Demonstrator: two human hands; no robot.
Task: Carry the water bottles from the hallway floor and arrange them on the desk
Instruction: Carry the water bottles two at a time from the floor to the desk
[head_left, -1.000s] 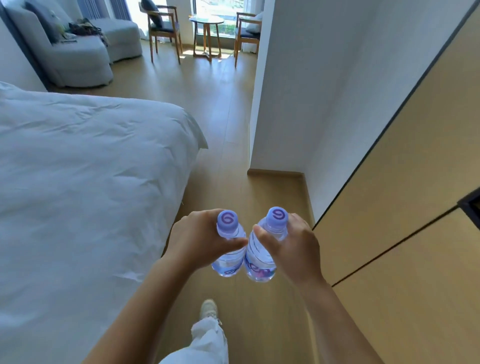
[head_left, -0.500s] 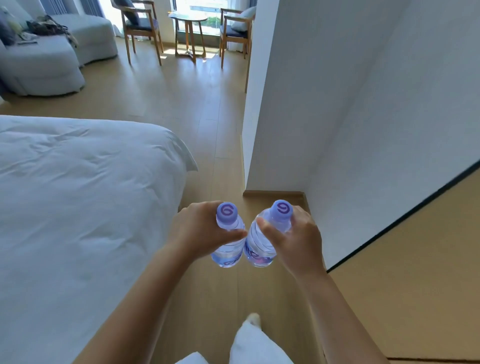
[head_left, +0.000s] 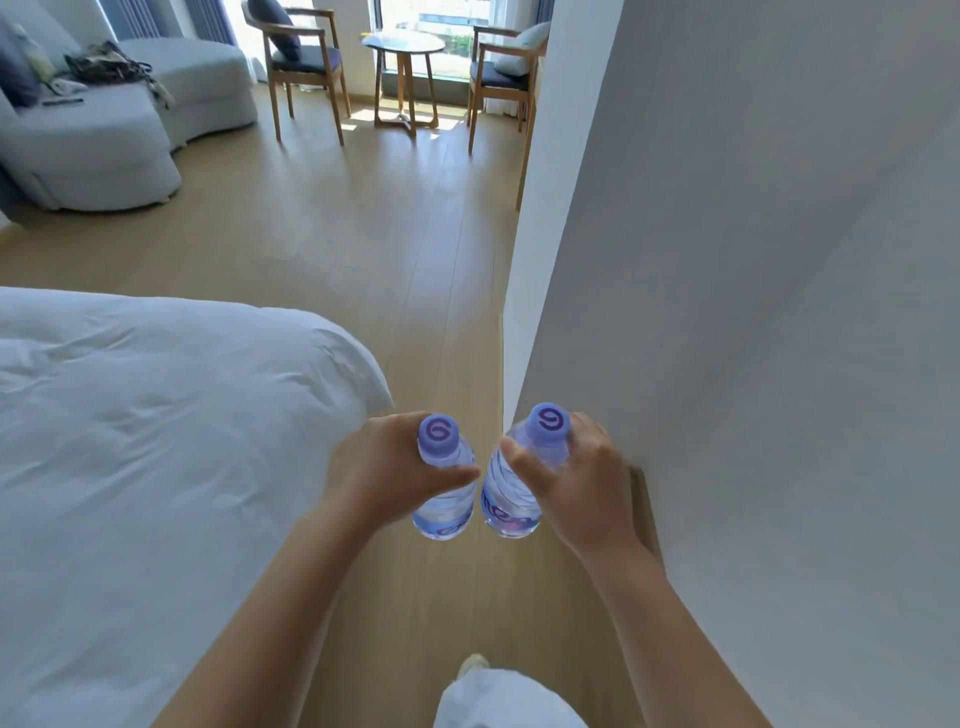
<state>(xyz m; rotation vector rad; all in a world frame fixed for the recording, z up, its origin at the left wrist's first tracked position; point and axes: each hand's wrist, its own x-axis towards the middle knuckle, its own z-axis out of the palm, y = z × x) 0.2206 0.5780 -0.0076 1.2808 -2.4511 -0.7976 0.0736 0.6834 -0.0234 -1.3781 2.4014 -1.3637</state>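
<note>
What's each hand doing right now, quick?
Left hand: grips the left water bottle just below its cap.
Right hand: grips the right water bottle the same way.

White bed (head_left: 156, 441) on the left, white wall (head_left: 727, 260) on the right, wood floor (head_left: 363, 249) between. Far end: grey sofa (head_left: 104, 135) with a bag (head_left: 111, 65) on it, round side table (head_left: 402, 44) between two wooden chairs (head_left: 301, 62) by the window.

**Bare forearms, white trousers, pale shoe**

Both forearms rise from the bottom of the frame bare, with no sleeve, watch or ring in sight; the left hand (head_left: 382, 470) and right hand (head_left: 576, 488) are ungloved; at bottom centre, a white trouser leg (head_left: 509, 699) and a pale shoe toe (head_left: 471, 664).
</note>
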